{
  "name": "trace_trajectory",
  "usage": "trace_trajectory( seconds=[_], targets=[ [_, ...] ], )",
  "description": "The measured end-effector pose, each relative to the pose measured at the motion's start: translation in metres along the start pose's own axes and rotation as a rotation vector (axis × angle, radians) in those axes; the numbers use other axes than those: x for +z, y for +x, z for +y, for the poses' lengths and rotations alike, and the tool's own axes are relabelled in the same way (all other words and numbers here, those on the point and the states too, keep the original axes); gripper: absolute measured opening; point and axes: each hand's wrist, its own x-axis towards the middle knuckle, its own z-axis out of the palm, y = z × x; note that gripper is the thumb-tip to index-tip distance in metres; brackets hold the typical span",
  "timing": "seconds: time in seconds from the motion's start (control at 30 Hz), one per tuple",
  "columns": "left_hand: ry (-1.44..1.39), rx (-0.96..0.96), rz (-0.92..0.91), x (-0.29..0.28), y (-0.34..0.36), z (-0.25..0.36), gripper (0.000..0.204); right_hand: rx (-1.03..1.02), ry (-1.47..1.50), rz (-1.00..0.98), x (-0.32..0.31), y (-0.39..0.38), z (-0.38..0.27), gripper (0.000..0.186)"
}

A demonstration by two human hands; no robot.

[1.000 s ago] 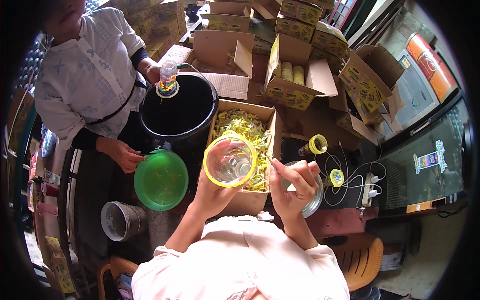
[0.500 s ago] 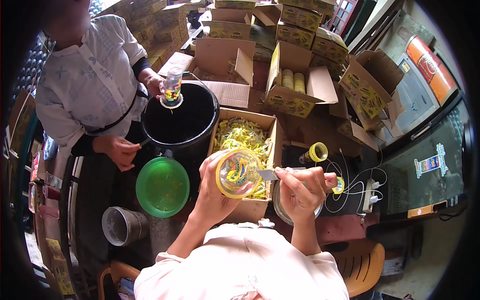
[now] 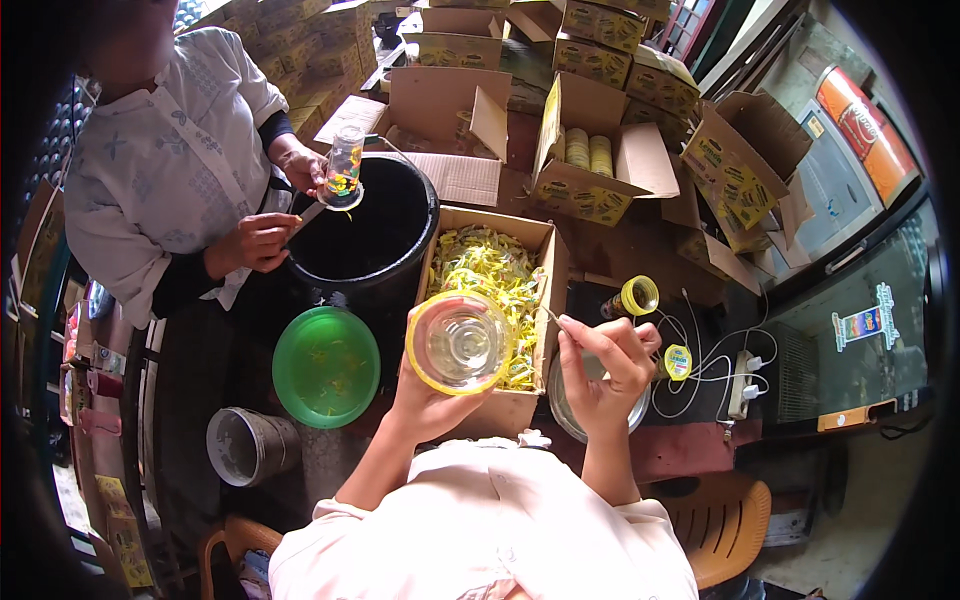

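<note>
My left hand (image 3: pixel 425 400) grips a clear plastic container (image 3: pixel 458 340) with a yellow rim, its round opening facing up over the front of a cardboard box (image 3: pixel 515 405) of yellow shredded material (image 3: pixel 470 260). To its right my right hand (image 3: pixel 610 375) pinches a thin metal tool (image 3: pixel 550 313), seen nearly edge-on, apart from the container's rim. A steel bowl (image 3: pixel 570 415) lies partly hidden beneath that hand. A small yellow-rimmed jar (image 3: pixel 638 296) and a yellow lid (image 3: pixel 677 362) lie beyond it to the right.
A co-worker (image 3: pixel 160 180) at the left holds a clear cylinder (image 3: pixel 344 165) and a blade over a black bucket (image 3: pixel 300 255). A green basin (image 3: pixel 320 365), grey pail (image 3: pixel 240 448), open cartons (image 3: pixel 600 200), power strip (image 3: pixel 742 385) with cables and glass-fronted cabinet (image 3: pixel 860 340) surround the workspace.
Since half a second ago my right hand has drawn the tool back from the container's rim and turned it edge-on. The co-worker's lower hand has risen toward the cylinder.
</note>
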Motion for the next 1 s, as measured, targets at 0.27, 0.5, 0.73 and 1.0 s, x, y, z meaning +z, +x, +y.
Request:
trace_trajectory(
  seconds=[0.27,0.5,0.73,1.0],
  targets=[
    [-0.167,-0.071,-0.015,0.005,-0.004,-0.006,0.070,0.009,0.203,0.106,0.016,-0.014,-0.020,0.028],
    [-0.239,-0.108,-0.012,0.006,-0.007,-0.006,0.068,-0.070,0.070,0.088,0.010,-0.019,-0.021,0.032],
    [-0.380,-0.116,-0.012,0.015,-0.009,-0.002,0.068,-0.057,0.227,0.154,0.010,-0.016,-0.029,0.028],
    [-0.247,-0.089,0.020,0.016,-0.011,-0.001,0.072,-0.211,0.086,0.124,0.008,-0.024,-0.031,0.030]
  ],
)
